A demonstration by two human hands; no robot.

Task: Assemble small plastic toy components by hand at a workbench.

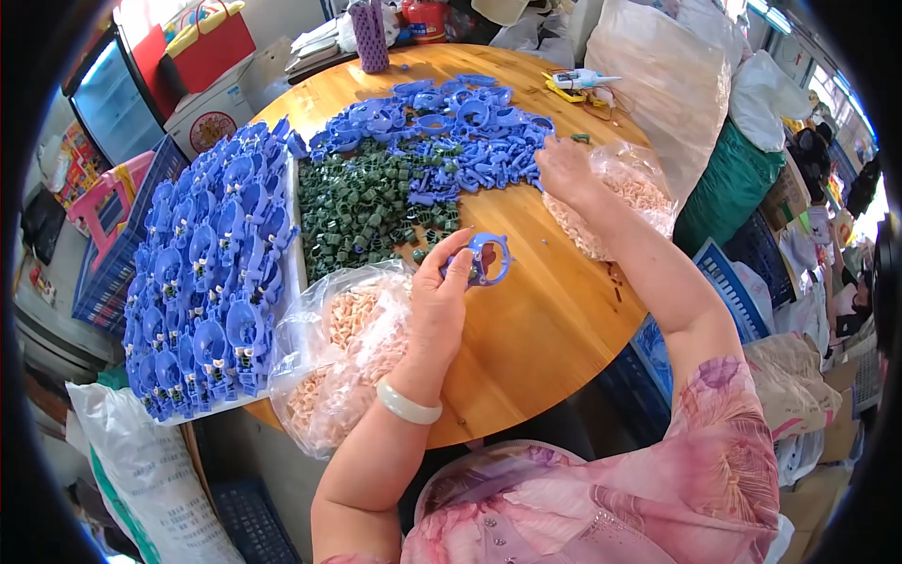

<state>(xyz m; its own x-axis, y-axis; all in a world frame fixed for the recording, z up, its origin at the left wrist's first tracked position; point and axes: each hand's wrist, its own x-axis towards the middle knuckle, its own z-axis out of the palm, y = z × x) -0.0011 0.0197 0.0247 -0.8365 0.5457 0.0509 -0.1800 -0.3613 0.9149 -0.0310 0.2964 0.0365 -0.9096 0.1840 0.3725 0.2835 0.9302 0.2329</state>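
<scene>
My left hand [442, 293] grips a blue ring-shaped plastic toy part [507, 256] between thumb and fingers, held above the wooden round table [526, 329]. My right hand [567, 175] reaches to the right edge of a heap of small blue plastic pieces [489, 162], its fingers drawn together; whatever they hold is hidden. Beyond lie larger blue ring-shaped parts [413, 111]. A heap of dark green small parts [348, 202] lies left of centre. Clear bags of peach-coloured small parts sit by my left forearm [352, 324] and under my right forearm [625, 193].
At the left, a white tray [297, 226] bears rows of blue toys with small figures. A purple perforated holder [369, 38] stands at the far edge. A white-and-yellow tool [583, 80] lies at the back right. Sacks and a blue crate [728, 282] crowd the right side.
</scene>
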